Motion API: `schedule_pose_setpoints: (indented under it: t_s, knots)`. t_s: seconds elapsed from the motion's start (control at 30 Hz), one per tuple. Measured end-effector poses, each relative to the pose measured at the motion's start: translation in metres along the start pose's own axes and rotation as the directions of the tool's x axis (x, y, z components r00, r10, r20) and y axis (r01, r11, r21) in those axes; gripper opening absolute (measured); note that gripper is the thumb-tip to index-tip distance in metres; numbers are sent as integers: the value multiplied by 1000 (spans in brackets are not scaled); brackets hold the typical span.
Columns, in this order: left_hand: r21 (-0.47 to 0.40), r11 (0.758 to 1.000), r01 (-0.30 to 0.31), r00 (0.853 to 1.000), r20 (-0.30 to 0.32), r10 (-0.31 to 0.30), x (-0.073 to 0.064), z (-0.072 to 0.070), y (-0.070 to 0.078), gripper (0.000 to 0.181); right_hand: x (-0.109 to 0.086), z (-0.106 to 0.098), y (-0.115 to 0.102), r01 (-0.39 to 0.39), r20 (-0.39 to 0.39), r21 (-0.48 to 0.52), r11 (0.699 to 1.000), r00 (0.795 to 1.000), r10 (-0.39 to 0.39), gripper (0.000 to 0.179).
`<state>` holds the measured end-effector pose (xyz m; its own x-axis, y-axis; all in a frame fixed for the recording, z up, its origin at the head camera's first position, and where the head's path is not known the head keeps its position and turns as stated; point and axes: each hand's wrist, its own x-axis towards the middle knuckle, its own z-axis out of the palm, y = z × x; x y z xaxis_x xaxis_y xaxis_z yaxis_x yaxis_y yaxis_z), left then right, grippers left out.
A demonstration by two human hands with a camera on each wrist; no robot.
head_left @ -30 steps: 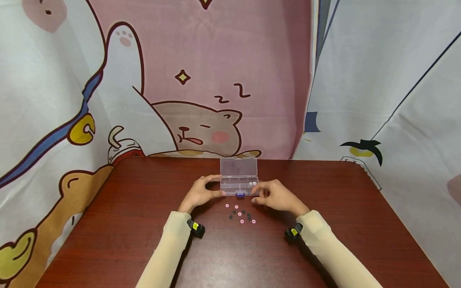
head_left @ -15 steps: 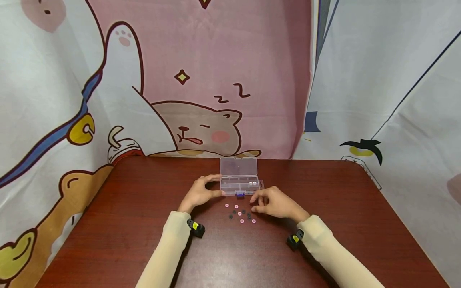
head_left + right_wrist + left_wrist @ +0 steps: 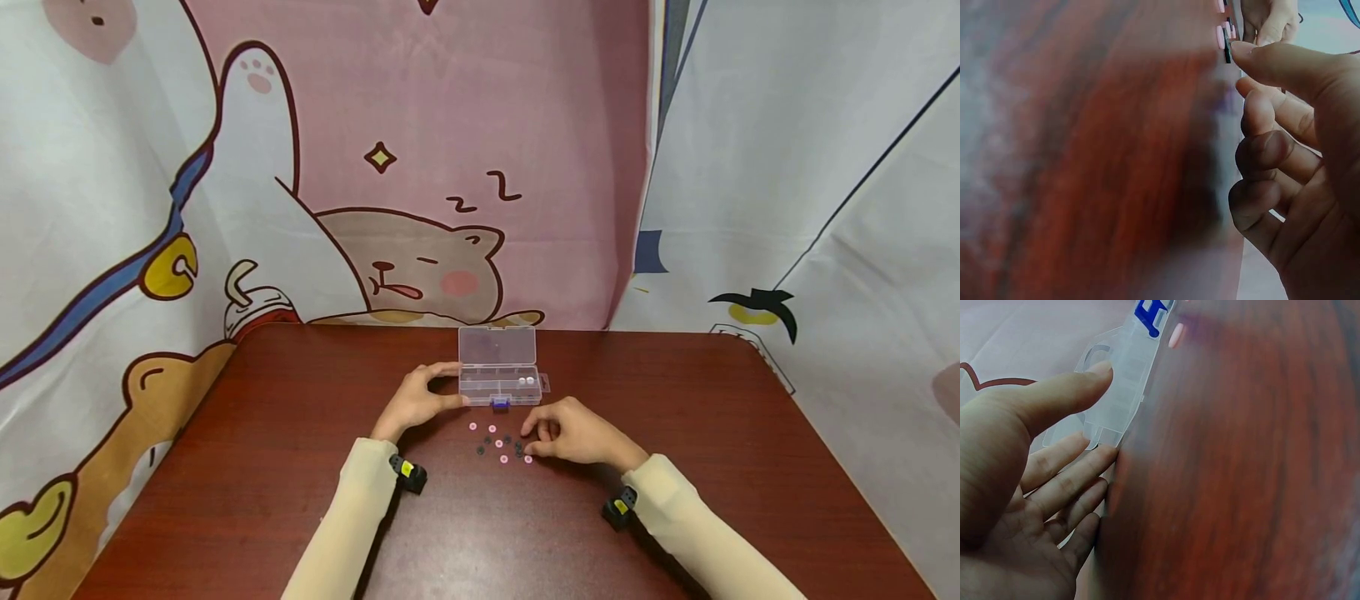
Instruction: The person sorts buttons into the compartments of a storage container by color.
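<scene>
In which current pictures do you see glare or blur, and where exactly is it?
Head view: pale glare on the tabletop between the sleeves; left wrist view: tabletop grain smeared, blue latch clearer; right wrist view: tabletop heavily blurred, near fingers sharper.

Pink beads [image 3: 498,443], black beads [image 3: 481,450] scattered before open clear box [image 3: 487,385].

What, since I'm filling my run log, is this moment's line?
left hand: holds open box; right hand: beside black pieces; white pieces: inside box
</scene>
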<state>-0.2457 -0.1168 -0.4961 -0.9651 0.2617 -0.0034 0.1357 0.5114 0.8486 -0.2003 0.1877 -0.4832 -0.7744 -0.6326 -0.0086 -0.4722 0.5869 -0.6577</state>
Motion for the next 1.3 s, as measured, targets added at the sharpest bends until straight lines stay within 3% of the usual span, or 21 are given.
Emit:
schedule_pose_setpoints:
  t_s: [0.5, 1.3]
  knots:
    - [10, 1000, 0, 1000, 0, 0, 2, 0, -1, 63, -8, 3, 0, 43, 65, 53, 998, 997, -47, 7]
    - [15, 1000, 7, 1000, -3, -7, 0, 0, 0, 62, -9, 5, -2, 54, 60, 52, 997, 997, -57, 13]
